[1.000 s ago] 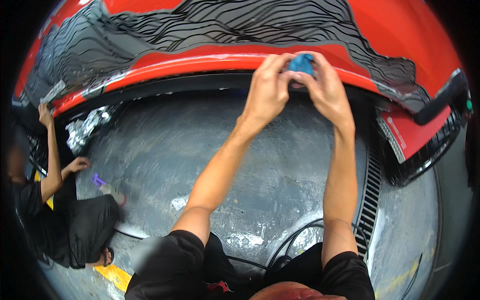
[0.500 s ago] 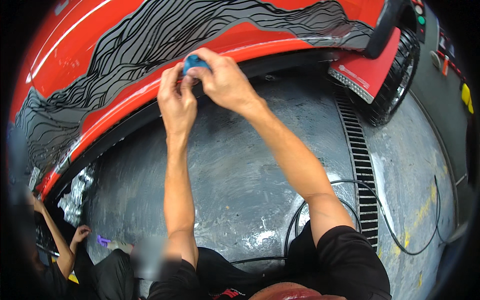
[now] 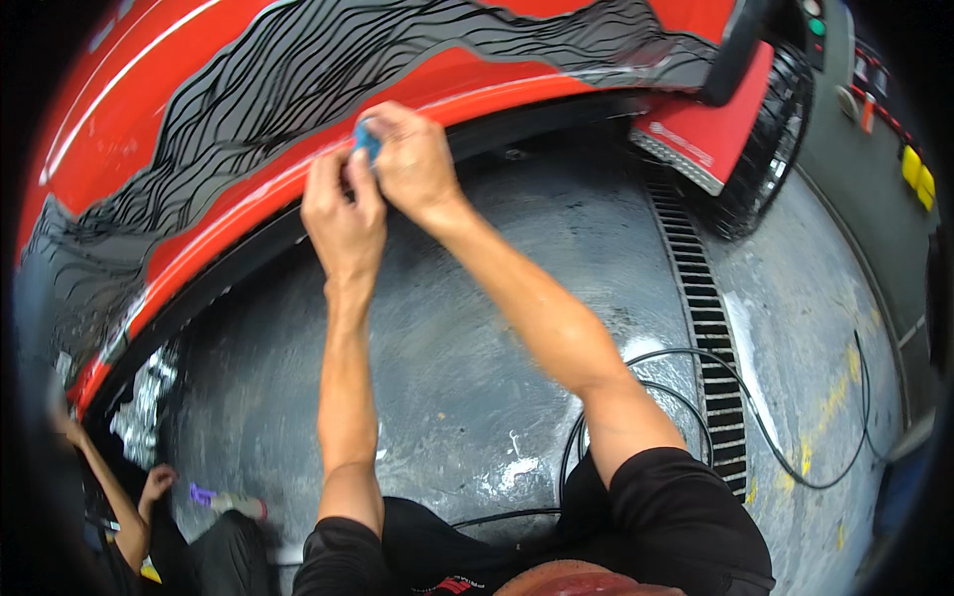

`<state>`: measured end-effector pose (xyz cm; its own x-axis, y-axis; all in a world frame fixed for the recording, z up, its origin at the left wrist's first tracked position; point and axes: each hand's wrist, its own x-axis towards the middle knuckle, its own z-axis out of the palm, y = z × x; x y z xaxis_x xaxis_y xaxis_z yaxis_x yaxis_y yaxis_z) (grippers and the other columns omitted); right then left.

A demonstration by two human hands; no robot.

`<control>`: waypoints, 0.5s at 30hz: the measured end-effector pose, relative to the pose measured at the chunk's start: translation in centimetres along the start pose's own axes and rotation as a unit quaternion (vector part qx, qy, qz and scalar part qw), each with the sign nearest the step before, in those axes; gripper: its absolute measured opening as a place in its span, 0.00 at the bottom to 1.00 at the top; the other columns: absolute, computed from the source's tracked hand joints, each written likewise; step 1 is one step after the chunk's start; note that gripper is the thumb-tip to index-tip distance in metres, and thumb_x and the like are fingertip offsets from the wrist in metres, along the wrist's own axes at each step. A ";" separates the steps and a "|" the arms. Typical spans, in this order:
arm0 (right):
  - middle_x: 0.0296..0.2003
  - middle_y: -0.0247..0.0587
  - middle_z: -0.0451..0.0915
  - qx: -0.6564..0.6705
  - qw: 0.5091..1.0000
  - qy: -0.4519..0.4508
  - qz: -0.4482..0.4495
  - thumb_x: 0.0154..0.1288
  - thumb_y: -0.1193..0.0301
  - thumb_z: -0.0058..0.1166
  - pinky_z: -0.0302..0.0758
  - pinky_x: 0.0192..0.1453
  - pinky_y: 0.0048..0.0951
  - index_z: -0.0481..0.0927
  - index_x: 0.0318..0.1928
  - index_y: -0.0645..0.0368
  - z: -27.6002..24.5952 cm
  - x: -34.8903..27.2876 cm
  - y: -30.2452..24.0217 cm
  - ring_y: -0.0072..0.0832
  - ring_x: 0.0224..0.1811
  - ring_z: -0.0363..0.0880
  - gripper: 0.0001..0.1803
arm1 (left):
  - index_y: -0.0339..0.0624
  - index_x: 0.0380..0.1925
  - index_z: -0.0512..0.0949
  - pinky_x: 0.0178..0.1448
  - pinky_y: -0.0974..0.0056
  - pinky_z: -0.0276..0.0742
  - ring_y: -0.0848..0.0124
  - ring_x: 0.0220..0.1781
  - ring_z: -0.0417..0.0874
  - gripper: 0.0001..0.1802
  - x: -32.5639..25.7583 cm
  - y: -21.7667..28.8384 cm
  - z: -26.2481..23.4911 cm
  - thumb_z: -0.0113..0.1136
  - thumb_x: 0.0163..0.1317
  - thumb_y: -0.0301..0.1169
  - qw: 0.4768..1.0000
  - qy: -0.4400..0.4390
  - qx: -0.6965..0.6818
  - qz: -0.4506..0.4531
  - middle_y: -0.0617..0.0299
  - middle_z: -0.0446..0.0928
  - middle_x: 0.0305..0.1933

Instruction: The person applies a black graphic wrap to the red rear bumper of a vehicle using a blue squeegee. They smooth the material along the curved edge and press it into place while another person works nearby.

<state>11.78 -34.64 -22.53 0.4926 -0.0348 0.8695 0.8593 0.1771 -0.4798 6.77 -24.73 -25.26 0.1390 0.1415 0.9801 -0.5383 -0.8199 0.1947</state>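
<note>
A red car body point(image 3: 199, 109) with a black wavy-line film fills the upper left. Both my hands are pressed against its lower red sill. My right hand point(image 3: 412, 164) pinches a small blue squeegee-like tool point(image 3: 366, 142) against the sill edge. My left hand point(image 3: 341, 214) sits right beside it, its fingers on the red panel and touching the tool from the left; most of the tool is hidden by my fingers.
Wet grey concrete floor point(image 3: 477, 377) lies below, with a metal drain grate point(image 3: 701, 298) and a black cable point(image 3: 775, 437) at right. A car tyre point(image 3: 770, 149) stands upper right. Another person's hands point(image 3: 154, 487) work at lower left beside crumpled foil point(image 3: 139, 407) and a small spray bottle point(image 3: 229, 502).
The view has swung, so the car and my hands now sit further left in the picture. Both hands stay on the blue tool at the sill edge.
</note>
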 end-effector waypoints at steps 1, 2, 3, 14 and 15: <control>0.32 0.52 0.88 0.026 0.999 -0.010 0.016 0.77 0.74 0.57 0.82 0.42 0.36 0.86 0.44 0.66 -0.3 0.0 -0.1 0.33 0.34 0.88 0.08 | 0.32 0.46 0.84 0.45 0.55 0.82 0.53 0.39 0.87 0.09 -0.1 -0.1 -0.1 0.65 0.76 0.29 1.000 0.003 -0.021 -0.015 0.48 0.84 0.40; 0.30 0.48 0.86 -0.006 1.000 -0.006 -0.002 0.81 0.73 0.54 0.81 0.40 0.35 0.86 0.44 0.64 -0.3 0.3 0.1 0.29 0.32 0.84 0.10 | 0.32 0.46 0.85 0.45 0.55 0.82 0.54 0.39 0.87 0.10 -0.1 0.1 -0.2 0.67 0.74 0.29 0.999 0.012 -0.043 -0.030 0.48 0.85 0.40; 0.29 0.47 0.84 0.010 0.999 -0.009 0.035 0.82 0.71 0.55 0.80 0.39 0.35 0.86 0.45 0.62 -0.4 0.2 0.1 0.26 0.31 0.82 0.09 | 0.32 0.46 0.85 0.45 0.56 0.82 0.57 0.39 0.87 0.10 -0.1 0.3 -0.2 0.69 0.73 0.29 0.997 0.006 -0.064 -0.053 0.49 0.85 0.40; 0.28 0.36 0.84 0.016 0.997 -0.062 0.041 0.88 0.45 0.45 0.79 0.36 0.32 0.85 0.46 0.62 -0.3 -0.8 -0.2 0.23 0.30 0.81 0.31 | 0.31 0.53 0.85 0.41 0.72 0.79 0.80 0.38 0.81 0.11 0.4 0.3 -0.2 0.67 0.76 0.27 0.968 -0.046 -0.205 -0.138 0.64 0.82 0.42; 0.27 0.38 0.84 0.026 0.999 -0.039 0.019 0.87 0.44 0.46 0.79 0.36 0.34 0.84 0.44 0.63 0.1 -0.8 0.2 0.25 0.29 0.81 0.32 | 0.31 0.53 0.85 0.39 0.72 0.77 0.81 0.37 0.80 0.11 0.3 0.3 0.0 0.67 0.76 0.26 0.972 -0.034 -0.201 -0.116 0.65 0.82 0.42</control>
<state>11.55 -34.48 -23.29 0.5100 0.0497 0.8587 0.8316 0.2268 -0.5070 6.70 -24.92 -24.87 0.3419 0.2491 0.9061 -0.7654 -0.4855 0.4223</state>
